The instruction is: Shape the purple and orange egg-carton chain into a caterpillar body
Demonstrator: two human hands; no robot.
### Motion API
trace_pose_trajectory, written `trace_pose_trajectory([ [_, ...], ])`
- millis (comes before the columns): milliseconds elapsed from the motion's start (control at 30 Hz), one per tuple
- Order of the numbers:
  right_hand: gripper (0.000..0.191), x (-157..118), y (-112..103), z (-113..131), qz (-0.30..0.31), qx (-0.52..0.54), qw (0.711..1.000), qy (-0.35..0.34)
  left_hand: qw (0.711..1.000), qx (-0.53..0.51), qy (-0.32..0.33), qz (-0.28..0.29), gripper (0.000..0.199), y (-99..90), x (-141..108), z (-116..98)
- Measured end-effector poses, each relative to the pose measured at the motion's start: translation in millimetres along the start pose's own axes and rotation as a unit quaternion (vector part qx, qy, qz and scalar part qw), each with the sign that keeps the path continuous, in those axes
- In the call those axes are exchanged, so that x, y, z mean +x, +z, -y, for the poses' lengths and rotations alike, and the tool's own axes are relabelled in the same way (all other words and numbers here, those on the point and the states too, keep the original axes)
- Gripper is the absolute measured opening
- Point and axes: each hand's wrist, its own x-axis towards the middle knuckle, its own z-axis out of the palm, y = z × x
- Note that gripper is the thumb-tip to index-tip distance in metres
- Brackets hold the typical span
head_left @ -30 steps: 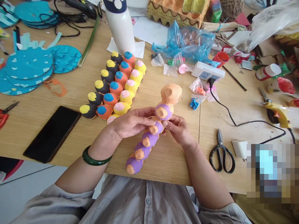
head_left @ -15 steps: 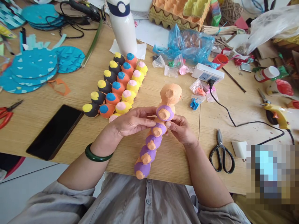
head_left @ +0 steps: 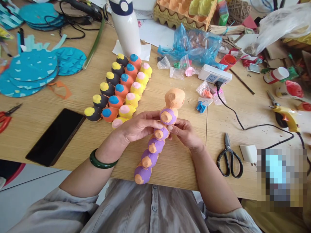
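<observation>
Between my hands is a clay-covered egg-carton strip (head_left: pixel 156 146), a row of bumps in purple with orange tips and a larger plain orange bump at its far end. My left hand (head_left: pixel 142 126) grips its left edge, thumb on top near the second bump. My right hand (head_left: pixel 184 132) pinches the right edge at about the same spot, some fingers hidden beneath. The near end tilts toward my body. Left of it lie three finished-looking strips side by side: a black strip (head_left: pixel 100 101) with yellow tips, an orange strip (head_left: pixel 119 89) with blue tips and a yellow strip (head_left: pixel 137 87) with pink tips.
A black phone (head_left: pixel 55 136) lies at left. Black-handled scissors (head_left: pixel 228 158), a white charger (head_left: pixel 248 152) and a yellow glue gun (head_left: pixel 288 118) are at right. Behind stand a power strip (head_left: pixel 215 76), a white tumbler (head_left: pixel 126 30) and stacked egg trays (head_left: pixel 182 14). Small clay bags (head_left: pixel 205 89) lie mid-table.
The held strip has swung slightly, its near end shifting left. Both hands keep hold of it at the same place. The whole view has drifted a little.
</observation>
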Motion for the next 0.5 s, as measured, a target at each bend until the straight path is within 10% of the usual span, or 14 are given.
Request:
trace_pose_trajectory([
  [500, 0.038, 0.3, -0.2, -1.5, 0.016, 0.021, 1.0, 0.009, 1.0, 0.017, 0.007, 0.009, 0.017, 2.3, -2.2, -2.7],
])
